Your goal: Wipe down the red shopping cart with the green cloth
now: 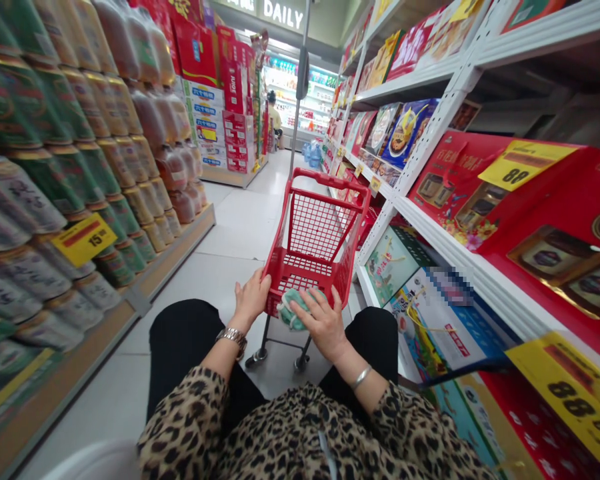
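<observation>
Head view: the left hand (251,300) is held open, palm down with fingers spread, and is rested on the rear rim of a small red shopping trolley (317,227) (a wire-walled basket on castors); no grip is seen. The right hand (323,323) is also open, laid flat with spread fingers over a pale green soft bundle (296,308), and is not clearly closed on it. The bundle is lying in the trolley's basket, directly under the right hand and just beside the left; what it is cannot be told (a towel or knitted cloth, perhaps). It is the only item seen in the basket. A metal wristwatch (233,338) is worn on the left wrist and a bangle (361,377) on the right, with leopard-print sleeves (190,413) and black trousers (185,340) seen below the hands. Left of the hands, green-and-silver cans (25,187) are stacked behind a yellow price tag (84,240); to the right, white metal shelving (460,260) holding red gift boxes (545,240) stands close by. Another person (274,117) is seen far down the aisle, ahead of the trolley.
</observation>
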A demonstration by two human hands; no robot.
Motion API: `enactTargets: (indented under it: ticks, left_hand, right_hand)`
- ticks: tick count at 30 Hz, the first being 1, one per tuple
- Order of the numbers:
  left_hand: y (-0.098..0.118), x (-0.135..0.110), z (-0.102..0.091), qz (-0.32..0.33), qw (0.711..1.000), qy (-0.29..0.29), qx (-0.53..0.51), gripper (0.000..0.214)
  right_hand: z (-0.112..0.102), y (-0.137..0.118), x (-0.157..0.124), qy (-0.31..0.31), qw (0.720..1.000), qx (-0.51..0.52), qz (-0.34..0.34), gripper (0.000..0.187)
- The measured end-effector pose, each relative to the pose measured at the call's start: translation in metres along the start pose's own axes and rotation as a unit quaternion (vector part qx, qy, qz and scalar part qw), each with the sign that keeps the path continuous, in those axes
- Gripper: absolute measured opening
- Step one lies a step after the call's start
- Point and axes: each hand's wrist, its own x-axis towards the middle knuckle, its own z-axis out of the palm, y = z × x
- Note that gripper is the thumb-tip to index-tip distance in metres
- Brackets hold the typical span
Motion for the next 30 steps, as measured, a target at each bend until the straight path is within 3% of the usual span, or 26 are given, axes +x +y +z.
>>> enactTargets:
  ticks: [6,12,19,30]
  left_hand:
    - [-0.001,0.006,-0.011,-0.036,0.999,0.001,-0.022,0.052]
    - [-0.006,0.009,-0.003,-0.029,0.997,0.028,-0.058,0.051]
    - [-0.015,0.012,0.007,-0.013,0.993,0.044,-0.112,0.051]
    - [-0.031,0.01,0.005,0.001,0.988,0.054,-0.145,0.057]
  right_hand:
    - [-0.029,0.027,-0.029,-0.003,1.0,-0.008,0.027,0.036]
    - [-0.04,0.042,-0.037,-0.021,0.999,0.005,0.049,0.042]
    - [-0.025,0.028,-0.02,-0.03,0.997,0.04,0.062,0.046]
    - [0.016,-0.03,0.029,-0.052,0.995,0.059,0.056,0.036]
